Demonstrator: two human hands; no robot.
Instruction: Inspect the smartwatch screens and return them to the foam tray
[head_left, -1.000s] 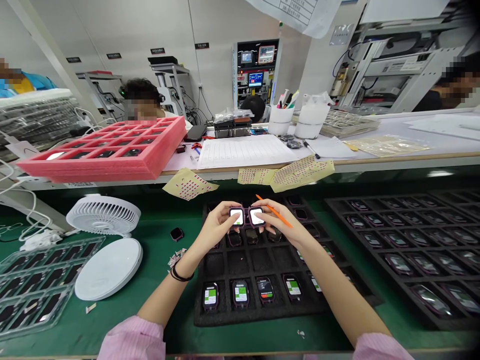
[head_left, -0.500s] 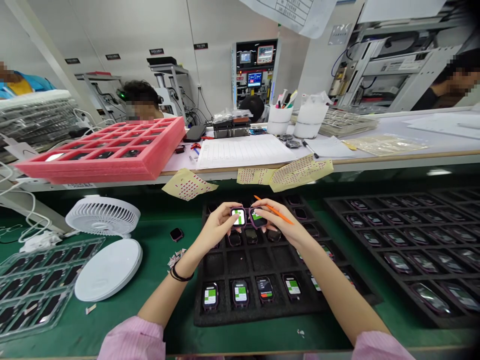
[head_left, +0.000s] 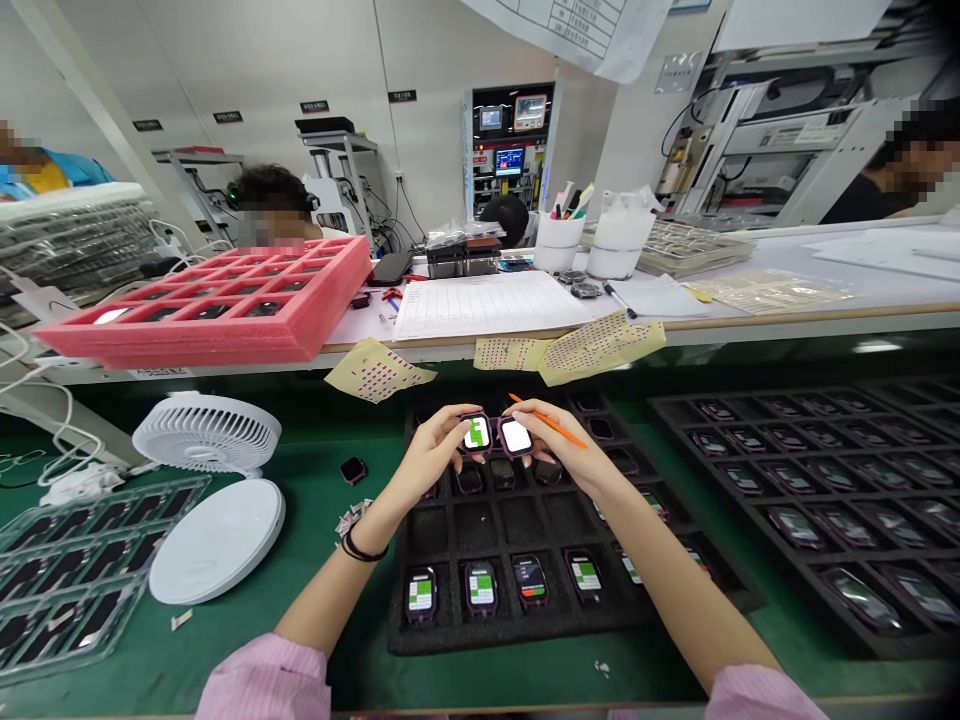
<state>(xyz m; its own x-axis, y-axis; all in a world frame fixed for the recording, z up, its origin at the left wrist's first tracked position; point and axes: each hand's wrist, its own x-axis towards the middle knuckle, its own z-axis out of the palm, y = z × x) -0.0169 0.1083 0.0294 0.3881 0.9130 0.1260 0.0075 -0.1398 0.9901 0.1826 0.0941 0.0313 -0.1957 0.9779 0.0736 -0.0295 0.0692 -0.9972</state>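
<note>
The left hand [head_left: 433,452] grips one watch [head_left: 476,433], and the right hand [head_left: 564,440] grips another watch [head_left: 516,437] just beside it. A moment ago, the right hand's screen was partly green and dark; now it is all white. More green shows on the left hand's screen. The thumbs may be making the colors change, so both screens seem only partway done. An orange stick [head_left: 553,422] rests against the right hand. A black tray [head_left: 517,638] sits below both hands.

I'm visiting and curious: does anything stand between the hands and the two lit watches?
Nothing visible: the left hand holds one watch, the right hand another; the orange stick lies clear of both screens.
</note>
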